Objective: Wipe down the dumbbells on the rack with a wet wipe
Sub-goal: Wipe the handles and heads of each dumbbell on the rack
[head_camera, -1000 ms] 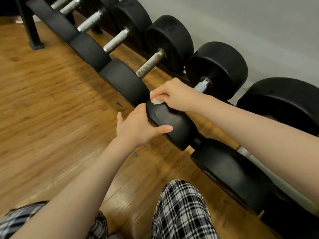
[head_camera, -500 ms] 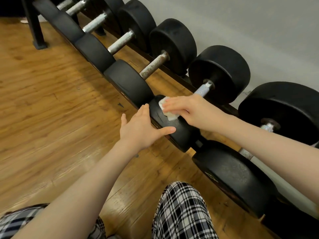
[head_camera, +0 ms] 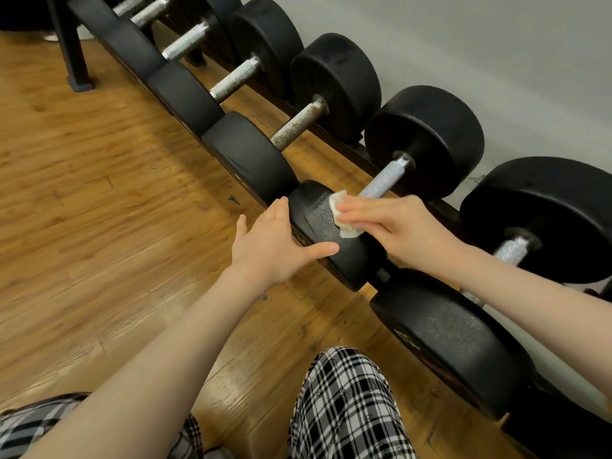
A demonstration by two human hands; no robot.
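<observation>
Several black dumbbells lie in a row on a low black rack along the wall. My right hand presses a crumpled white wet wipe with straight fingers onto the rounded top of the near head of one dumbbell, whose knurled handle runs back to its far head. A damp streak shows on that head beside the wipe. My left hand rests flat on the head's outer face, thumb laid across its edge.
Neighbouring dumbbell heads sit tight on both sides, one to the left and one to the right. Wooden floor spreads left of the rack. A grey wall stands behind. My plaid-trousered knees are below.
My right hand slid the wipe from the head's inner edge down over its rounded top, and its fingers straightened. My left hand stayed on the head's outer face.
</observation>
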